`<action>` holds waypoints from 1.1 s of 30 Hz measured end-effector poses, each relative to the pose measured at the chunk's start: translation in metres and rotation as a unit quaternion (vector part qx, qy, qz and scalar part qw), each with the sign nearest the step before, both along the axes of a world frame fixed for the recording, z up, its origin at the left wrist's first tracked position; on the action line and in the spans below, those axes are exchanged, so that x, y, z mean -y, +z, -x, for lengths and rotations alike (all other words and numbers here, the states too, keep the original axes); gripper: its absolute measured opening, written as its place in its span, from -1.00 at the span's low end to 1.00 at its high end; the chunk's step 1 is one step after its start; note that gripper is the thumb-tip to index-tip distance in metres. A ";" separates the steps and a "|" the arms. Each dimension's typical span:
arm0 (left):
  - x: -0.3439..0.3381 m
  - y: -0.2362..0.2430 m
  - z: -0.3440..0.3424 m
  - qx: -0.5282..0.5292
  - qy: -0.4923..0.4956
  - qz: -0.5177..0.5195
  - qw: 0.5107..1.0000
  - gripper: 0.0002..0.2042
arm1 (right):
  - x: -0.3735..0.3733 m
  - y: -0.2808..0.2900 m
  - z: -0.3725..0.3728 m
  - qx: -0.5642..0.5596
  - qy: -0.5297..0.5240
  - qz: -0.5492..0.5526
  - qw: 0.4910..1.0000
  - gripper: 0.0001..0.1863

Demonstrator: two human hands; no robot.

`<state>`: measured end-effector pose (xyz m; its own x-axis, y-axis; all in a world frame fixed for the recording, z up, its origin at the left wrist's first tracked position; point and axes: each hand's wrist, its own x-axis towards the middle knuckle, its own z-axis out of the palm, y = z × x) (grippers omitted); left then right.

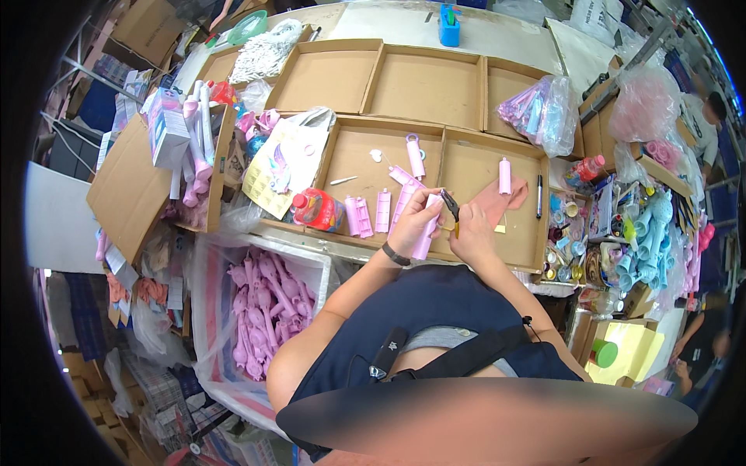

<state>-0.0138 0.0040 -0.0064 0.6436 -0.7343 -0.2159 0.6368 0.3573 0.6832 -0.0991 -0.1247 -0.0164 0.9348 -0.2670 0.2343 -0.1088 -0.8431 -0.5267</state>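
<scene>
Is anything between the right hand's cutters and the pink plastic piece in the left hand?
Nothing visible. The left hand holds the pink plastic piece upright, and the black-handled cutters in the right hand meet its top end directly over the cardboard tray.

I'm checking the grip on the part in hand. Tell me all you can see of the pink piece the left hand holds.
The pink piece is a long, narrow plastic part, held tilted over a shallow cardboard tray. The left hand wraps its middle; the right hand brings small dark cutters to its upper end.
</scene>
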 end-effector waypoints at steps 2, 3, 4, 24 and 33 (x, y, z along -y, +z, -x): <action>0.001 0.000 0.001 0.008 0.001 -0.013 1.000 -0.76 | 0.000 0.000 0.001 -0.029 -0.004 -0.003 1.000 -0.71; 0.001 -0.001 0.001 0.020 -0.005 -0.017 1.000 -0.76 | 0.000 0.000 0.002 -0.046 -0.010 -0.006 0.999 -0.73; 0.002 -0.002 0.000 0.030 -0.006 -0.017 0.999 -0.76 | 0.000 0.000 0.003 -0.052 0.000 -0.019 0.998 -0.74; -0.005 0.018 -0.010 -0.060 0.020 0.029 0.998 -0.79 | 0.002 0.011 -0.020 0.002 0.032 0.039 0.999 -0.66; -0.001 0.017 -0.004 0.013 0.029 -0.005 0.999 -0.78 | 0.006 0.002 -0.014 -0.017 0.064 -0.015 0.998 -0.69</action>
